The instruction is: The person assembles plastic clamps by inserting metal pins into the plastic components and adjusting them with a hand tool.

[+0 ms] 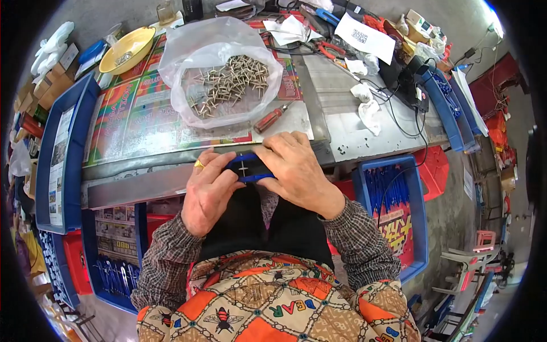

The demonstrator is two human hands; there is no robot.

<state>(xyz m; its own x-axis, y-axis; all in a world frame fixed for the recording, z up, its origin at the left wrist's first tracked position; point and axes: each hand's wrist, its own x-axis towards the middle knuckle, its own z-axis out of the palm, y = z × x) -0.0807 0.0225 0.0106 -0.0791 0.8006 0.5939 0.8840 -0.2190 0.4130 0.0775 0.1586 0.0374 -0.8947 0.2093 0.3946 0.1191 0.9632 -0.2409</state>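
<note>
Between my hands, just off the table's front edge, is a tool with two blue handles [255, 178], spread apart. A small silver metal pin [243, 167] bridges the gap between the handles. Fingers of my left hand [206, 194], which wears a gold ring, pinch the tool's left end. My right hand [299, 171] is closed around its right end, so much of the tool is covered. Beyond my hands, a clear plastic bag [191, 85] lies open with many small metal pins [236, 82] in it. A red-handled screwdriver [269, 119] rests next to the bag.
Blue bins with blue-handled tools stand low on the right [419, 228] and low on the left [117, 279]. A blue tray [67, 165] flanks the table's left side. At the back are a yellow bowl [137, 43], red-handled pliers [330, 50], crumpled paper [367, 111] and black cables [407, 134].
</note>
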